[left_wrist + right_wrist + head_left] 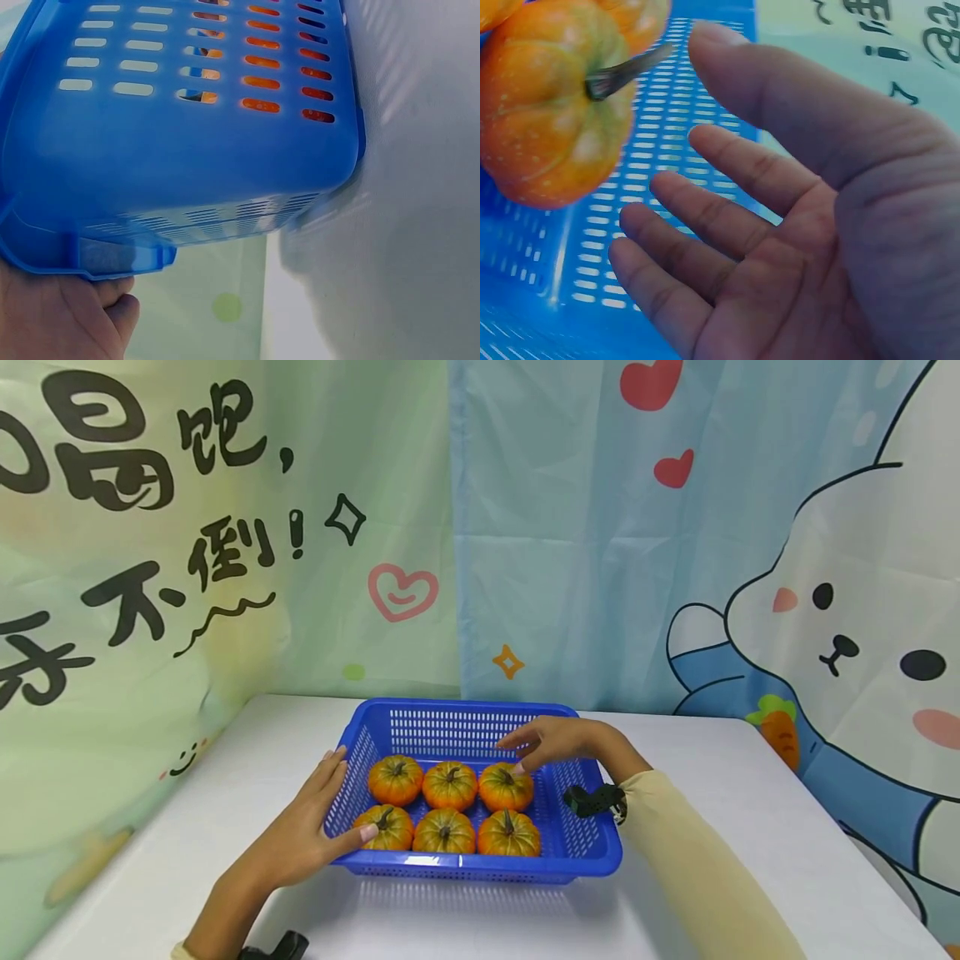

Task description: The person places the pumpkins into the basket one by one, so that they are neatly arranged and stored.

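A blue plastic basket (592,852) with slotted walls holds several small orange-green pumpkins (446,832) in two rows. At its left side, my left hand (300,835) holds the rim, the thumb over the front left corner and the fingers along the outside. The left wrist view shows that hand (60,315) under the basket's rim (45,259). Over the back right pumpkin (506,787), my right hand (558,739) hovers with loosely bent fingers. In the right wrist view its palm (772,300) is bare, and a stemmed pumpkin (551,112) lies beyond the thumb.
The basket stands on a white table (420,918). Behind it hangs a printed curtain (525,568) with hearts, lettering and a white cartoon animal (840,568). Dark straps with small devices (596,800) sit on the wrists.
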Action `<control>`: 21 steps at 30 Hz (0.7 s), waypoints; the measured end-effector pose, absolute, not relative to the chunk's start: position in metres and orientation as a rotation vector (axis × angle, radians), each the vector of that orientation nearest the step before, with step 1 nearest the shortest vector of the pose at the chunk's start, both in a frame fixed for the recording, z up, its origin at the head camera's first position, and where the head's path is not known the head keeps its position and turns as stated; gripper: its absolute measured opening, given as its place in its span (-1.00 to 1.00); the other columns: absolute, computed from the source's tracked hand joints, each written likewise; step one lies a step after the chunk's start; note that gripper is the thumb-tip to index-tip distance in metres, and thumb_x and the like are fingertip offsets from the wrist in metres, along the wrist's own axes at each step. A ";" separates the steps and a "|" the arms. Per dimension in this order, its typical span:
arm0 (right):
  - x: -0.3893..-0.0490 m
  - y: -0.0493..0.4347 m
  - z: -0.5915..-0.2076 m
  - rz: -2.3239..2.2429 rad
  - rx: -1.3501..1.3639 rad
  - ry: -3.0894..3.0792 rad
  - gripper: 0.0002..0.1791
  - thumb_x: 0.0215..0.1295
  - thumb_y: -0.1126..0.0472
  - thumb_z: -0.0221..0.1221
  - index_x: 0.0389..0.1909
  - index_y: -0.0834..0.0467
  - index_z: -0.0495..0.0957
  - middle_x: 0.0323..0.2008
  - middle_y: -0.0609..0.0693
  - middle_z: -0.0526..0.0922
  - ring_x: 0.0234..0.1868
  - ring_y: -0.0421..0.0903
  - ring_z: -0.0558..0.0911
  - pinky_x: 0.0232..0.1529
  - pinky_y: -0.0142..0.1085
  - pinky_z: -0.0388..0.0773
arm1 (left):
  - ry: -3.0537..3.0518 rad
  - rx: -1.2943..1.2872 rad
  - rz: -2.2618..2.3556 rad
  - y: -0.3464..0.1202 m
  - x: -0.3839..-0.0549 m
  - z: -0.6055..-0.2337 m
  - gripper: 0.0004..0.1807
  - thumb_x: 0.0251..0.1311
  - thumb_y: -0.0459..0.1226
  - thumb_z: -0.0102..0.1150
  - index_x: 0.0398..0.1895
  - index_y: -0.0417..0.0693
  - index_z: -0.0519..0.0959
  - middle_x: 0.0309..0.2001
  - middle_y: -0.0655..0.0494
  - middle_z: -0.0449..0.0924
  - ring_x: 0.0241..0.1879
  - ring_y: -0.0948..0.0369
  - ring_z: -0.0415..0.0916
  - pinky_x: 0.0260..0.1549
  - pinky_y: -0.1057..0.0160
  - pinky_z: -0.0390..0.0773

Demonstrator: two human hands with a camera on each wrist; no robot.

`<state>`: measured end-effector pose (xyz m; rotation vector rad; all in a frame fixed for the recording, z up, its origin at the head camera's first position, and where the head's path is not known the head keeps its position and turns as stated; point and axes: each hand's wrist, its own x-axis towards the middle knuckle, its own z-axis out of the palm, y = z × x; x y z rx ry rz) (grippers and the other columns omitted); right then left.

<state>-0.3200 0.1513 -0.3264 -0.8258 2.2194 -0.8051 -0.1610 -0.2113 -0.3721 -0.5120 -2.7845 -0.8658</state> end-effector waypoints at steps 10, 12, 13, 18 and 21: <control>-0.306 0.183 -0.315 -0.967 -0.856 2.373 -0.45 0.38 0.07 0.16 0.29 0.28 0.42 0.23 0.20 0.48 0.26 0.15 0.44 0.19 0.01 0.41 | -2.794 -0.522 -0.912 -0.213 -0.161 -0.370 0.00 0.19 0.09 0.19 0.47 -0.38 0.03 0.53 -0.17 -0.16 0.48 -0.15 -0.29 0.26 -0.35 -0.02; -0.305 0.191 -0.313 -1.038 -0.832 2.452 -0.48 0.41 0.08 0.11 0.27 0.30 0.44 0.20 0.22 0.51 0.23 0.17 0.46 0.18 0.06 0.40 | -2.796 -0.535 -0.948 -0.216 -0.162 -0.368 -0.02 0.21 0.07 0.18 0.47 -0.38 0.03 0.53 -0.16 -0.18 0.49 -0.15 -0.31 0.26 -0.36 -0.04; -0.305 0.194 -0.312 -1.067 -0.808 2.512 -0.49 0.43 0.07 0.09 0.27 0.30 0.44 0.21 0.24 0.50 0.25 0.20 0.43 0.20 0.10 0.36 | -2.802 -0.541 -0.975 -0.217 -0.162 -0.367 -0.03 0.22 0.05 0.17 0.47 -0.39 0.03 0.53 -0.16 -0.20 0.49 -0.16 -0.33 0.26 -0.37 -0.06; -0.307 0.211 -0.311 -1.124 -0.616 2.819 -0.45 0.48 0.01 0.02 0.33 0.28 0.37 0.31 0.32 0.35 0.33 0.34 0.27 0.21 0.27 0.24 | -2.905 -0.572 -1.097 -0.232 -0.164 -0.349 -0.13 0.32 0.05 0.05 0.46 -0.38 0.08 0.51 -0.22 -0.14 0.46 -0.24 -0.23 0.24 -0.39 -0.03; -0.310 0.223 -0.306 -1.065 -0.522 2.936 -0.44 0.50 0.00 -0.02 0.36 0.25 0.34 0.37 0.33 0.25 0.36 0.37 0.19 0.21 0.30 0.20 | -2.980 -0.567 -1.033 -0.243 -0.176 -0.327 -0.20 0.41 0.07 -0.08 0.44 -0.38 0.13 0.45 -0.31 0.03 0.41 -0.30 -0.06 0.23 -0.35 0.06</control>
